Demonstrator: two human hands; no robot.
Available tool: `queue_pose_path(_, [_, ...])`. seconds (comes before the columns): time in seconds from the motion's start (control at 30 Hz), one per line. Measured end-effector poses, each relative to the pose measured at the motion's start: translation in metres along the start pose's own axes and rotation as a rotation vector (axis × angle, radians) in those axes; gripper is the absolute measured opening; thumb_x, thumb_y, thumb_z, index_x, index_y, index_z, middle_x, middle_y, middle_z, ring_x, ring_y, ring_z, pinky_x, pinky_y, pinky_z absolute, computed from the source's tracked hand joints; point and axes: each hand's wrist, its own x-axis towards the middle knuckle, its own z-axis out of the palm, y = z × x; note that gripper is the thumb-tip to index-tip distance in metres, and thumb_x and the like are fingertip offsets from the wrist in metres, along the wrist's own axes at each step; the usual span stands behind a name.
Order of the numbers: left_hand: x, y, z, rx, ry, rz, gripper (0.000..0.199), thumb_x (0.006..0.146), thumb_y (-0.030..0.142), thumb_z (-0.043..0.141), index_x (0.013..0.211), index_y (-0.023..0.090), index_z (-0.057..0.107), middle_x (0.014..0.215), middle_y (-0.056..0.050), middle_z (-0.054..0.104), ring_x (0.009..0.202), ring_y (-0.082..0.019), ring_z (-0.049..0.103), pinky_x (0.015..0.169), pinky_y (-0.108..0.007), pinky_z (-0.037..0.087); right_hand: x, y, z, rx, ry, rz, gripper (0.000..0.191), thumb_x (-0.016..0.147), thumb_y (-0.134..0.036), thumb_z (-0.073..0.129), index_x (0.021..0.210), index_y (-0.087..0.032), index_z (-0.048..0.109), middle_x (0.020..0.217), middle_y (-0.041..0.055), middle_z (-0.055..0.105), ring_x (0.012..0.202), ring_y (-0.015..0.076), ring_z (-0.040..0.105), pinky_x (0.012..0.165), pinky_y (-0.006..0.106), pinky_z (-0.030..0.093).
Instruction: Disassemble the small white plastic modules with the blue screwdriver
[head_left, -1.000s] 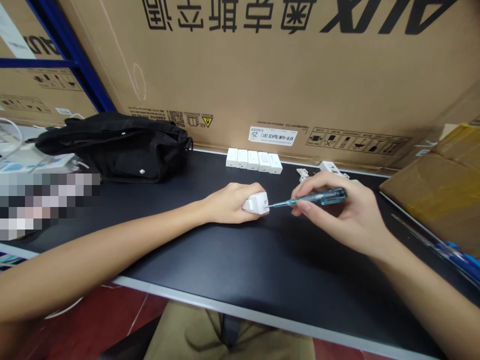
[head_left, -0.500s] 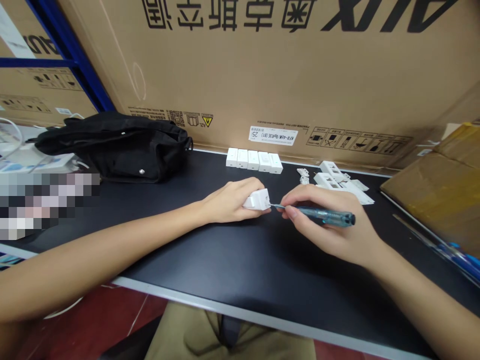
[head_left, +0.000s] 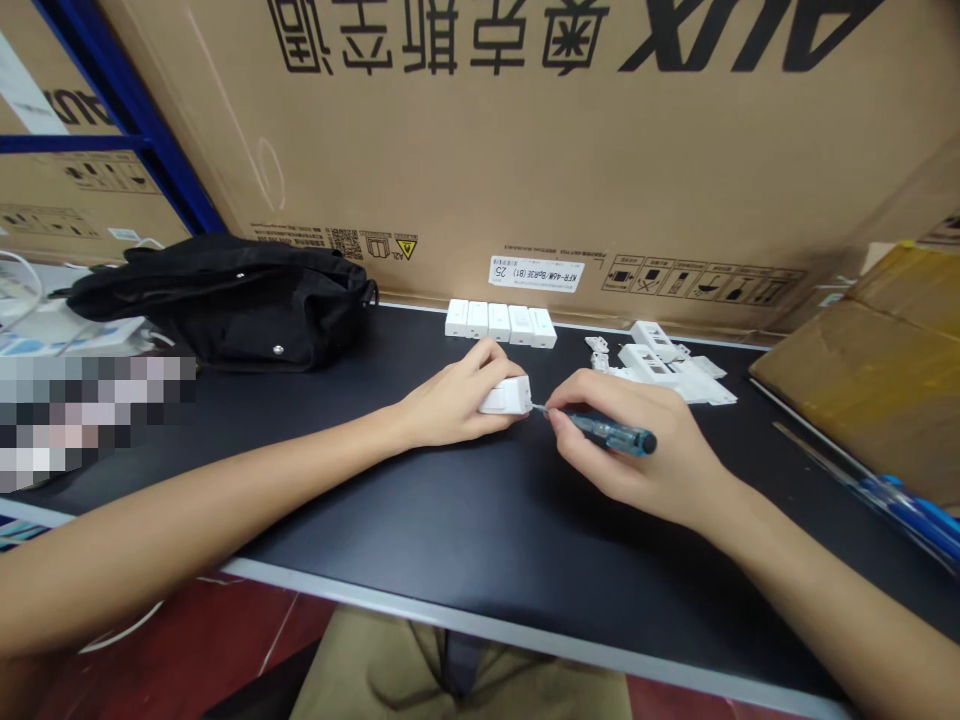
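Note:
Near the middle of the table, my left hand (head_left: 454, 400) is wrapped round a small white plastic box (head_left: 505, 397), its end face turned to the right. Between the thumb and fingers of my right hand (head_left: 649, 440) is a screwdriver (head_left: 611, 432) with a see-through teal handle and a dark cap. Its thin shaft points left, and the tip is at the end face of the white box; whether it sits in a hole is too small to tell. Behind my left hand stands a row of several similar white boxes (head_left: 499, 322).
White plastic housings and small parts (head_left: 660, 365) lie at the back right. A black bag (head_left: 247, 300) rests at the back left. The black table (head_left: 420, 530) is bordered by large cardboard boxes (head_left: 465, 160), another carton (head_left: 870, 370) and blue pens (head_left: 911, 510) at the right.
The screwdriver and my right hand have shifted slightly left, and the handle now points more toward me. The white box is still in my left hand. The whole view has moved slightly.

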Motion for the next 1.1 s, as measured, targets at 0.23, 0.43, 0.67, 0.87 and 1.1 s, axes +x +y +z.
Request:
queue_pose_path(0.23, [0.000, 0.000, -0.001, 0.023, 0.027, -0.034, 0.042, 0.090, 0.055, 0.059, 0.111, 0.019, 0.055, 0.102, -0.006, 0.056, 0.087, -0.019, 0.057, 0.077, -0.031, 0.048, -0.004, 0.019, -0.014, 0.214, 0.204, 0.294, 0.011, 0.092, -0.028, 0.059, 0.083, -0.023, 0.061, 0.073, 0.0014, 0.068, 0.063, 0.0169, 0.065, 0.058, 0.031, 0.048])
queue_pose_path(0.43, [0.002, -0.001, -0.001, -0.090, 0.057, 0.011, 0.041, 0.086, 0.052, 0.066, 0.107, 0.018, 0.054, 0.099, -0.005, 0.059, 0.085, -0.018, 0.057, 0.075, -0.030, 0.045, -0.003, 0.022, -0.015, 0.272, 0.080, 0.265, 0.013, 0.093, -0.029, 0.059, 0.083, -0.022, 0.063, 0.073, 0.0015, 0.067, 0.066, 0.0163, 0.065, 0.062, 0.030, 0.049])
queue_pose_path(0.67, [0.001, -0.001, -0.002, -0.153, 0.043, 0.038, 0.040, 0.085, 0.049, 0.068, 0.106, 0.018, 0.052, 0.101, -0.006, 0.059, 0.085, -0.018, 0.058, 0.075, -0.031, 0.046, -0.005, 0.021, -0.008, 0.246, -0.055, 0.218, 0.011, 0.094, -0.027, 0.058, 0.086, -0.021, 0.063, 0.076, 0.0000, 0.066, 0.067, 0.0139, 0.060, 0.061, 0.028, 0.045])
queue_pose_path(0.87, [0.002, 0.000, -0.002, -0.188, 0.022, 0.062, 0.039, 0.085, 0.045, 0.069, 0.106, 0.018, 0.052, 0.103, -0.006, 0.058, 0.089, -0.018, 0.057, 0.079, -0.030, 0.046, -0.004, 0.022, -0.005, 0.226, -0.066, 0.228, 0.010, 0.094, -0.027, 0.058, 0.087, -0.021, 0.063, 0.076, -0.0002, 0.065, 0.068, 0.0137, 0.059, 0.061, 0.027, 0.043])
queue_pose_path(1.1, [0.002, 0.000, -0.002, -0.206, -0.063, 0.068, 0.034, 0.087, 0.043, 0.066, 0.105, 0.019, 0.051, 0.105, -0.007, 0.057, 0.092, -0.019, 0.056, 0.083, -0.032, 0.046, -0.002, 0.021, 0.000, 0.248, -0.162, 0.243, 0.012, 0.095, -0.029, 0.055, 0.089, -0.020, 0.061, 0.075, -0.0009, 0.065, 0.067, 0.0135, 0.058, 0.061, 0.027, 0.041])
